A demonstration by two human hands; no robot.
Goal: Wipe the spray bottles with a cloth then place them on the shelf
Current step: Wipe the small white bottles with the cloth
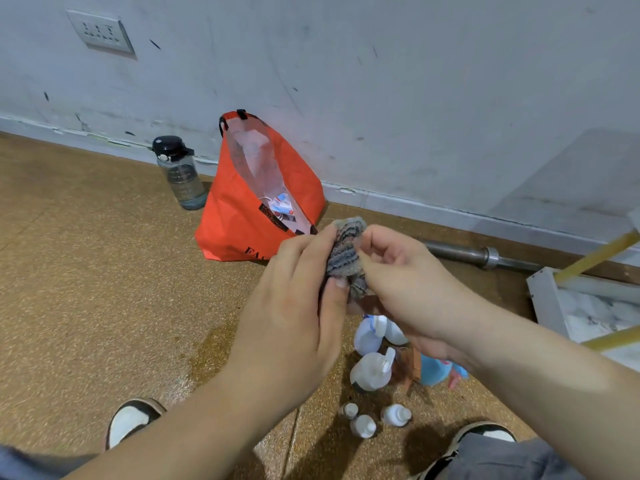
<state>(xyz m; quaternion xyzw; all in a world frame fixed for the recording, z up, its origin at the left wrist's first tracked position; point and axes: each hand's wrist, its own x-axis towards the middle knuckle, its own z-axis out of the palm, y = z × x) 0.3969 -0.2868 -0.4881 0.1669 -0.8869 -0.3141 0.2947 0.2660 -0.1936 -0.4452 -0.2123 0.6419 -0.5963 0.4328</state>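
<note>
A grey striped cloth (347, 252) is bunched between both hands above the floor. My left hand (294, 313) grips it from the left, thumb pressed on its lower part. My right hand (398, 271) pinches its right edge with curled fingers. Below my hands several spray bottles stand on the brown floor: two white ones (372, 370) (370, 332), a blue one (438, 372) partly hidden by my right wrist, and three small white bottles (363, 426) nearer my feet. A white shelf (547, 299) with yellow posts stands at the right edge.
An orange bag (242, 216) leans open against the wall, with a dark water bottle (181, 173) to its left. A metal barbell (478, 254) lies along the wall base. My shoes (133, 420) (485, 436) frame the bottles.
</note>
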